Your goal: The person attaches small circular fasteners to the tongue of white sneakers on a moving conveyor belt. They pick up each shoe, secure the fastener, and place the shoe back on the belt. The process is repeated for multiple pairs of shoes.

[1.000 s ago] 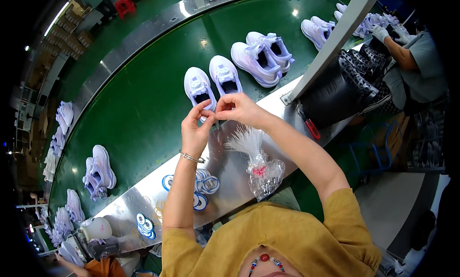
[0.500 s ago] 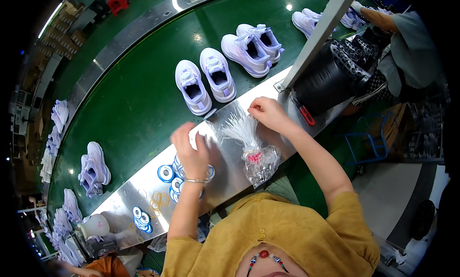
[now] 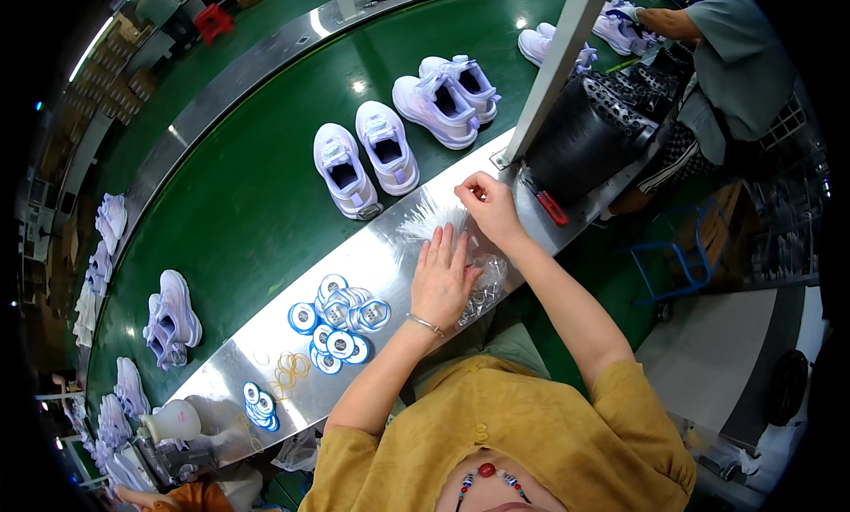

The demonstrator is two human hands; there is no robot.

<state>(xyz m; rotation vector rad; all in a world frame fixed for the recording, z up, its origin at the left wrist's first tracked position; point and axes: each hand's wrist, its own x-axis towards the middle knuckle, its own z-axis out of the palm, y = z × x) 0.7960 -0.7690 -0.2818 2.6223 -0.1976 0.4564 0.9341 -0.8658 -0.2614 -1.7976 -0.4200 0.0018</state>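
Note:
My left hand (image 3: 443, 280) lies with its fingers stretched out over a bundle of thin white plastic strands (image 3: 432, 220), covering its middle. Below that hand shows part of a crinkled clear plastic bag (image 3: 489, 280). To the right of the strand tips, my right hand (image 3: 492, 207) is closed in a pinch; whatever is between its fingertips is too small to make out. A pair of white and lilac sneakers (image 3: 387, 149) stands on the green surface beyond the metal ledge. Left of my left hand, round blue-and-white tags (image 3: 340, 344) lie in a loose heap.
Yellow rubber bands (image 3: 289, 370) and a smaller tag pile (image 3: 260, 408) lie farther left on the metal ledge (image 3: 266, 335). A grey post (image 3: 553, 83) rises at the right, near a red-handled tool (image 3: 551, 207) and a black bin (image 3: 575, 145). Another person (image 3: 739, 61) works at far right.
My left hand has moved right, from above the tags onto the strand bundle, uncovering the tags. My right hand stays pinched near the strand tips. The whole view has shifted slightly.

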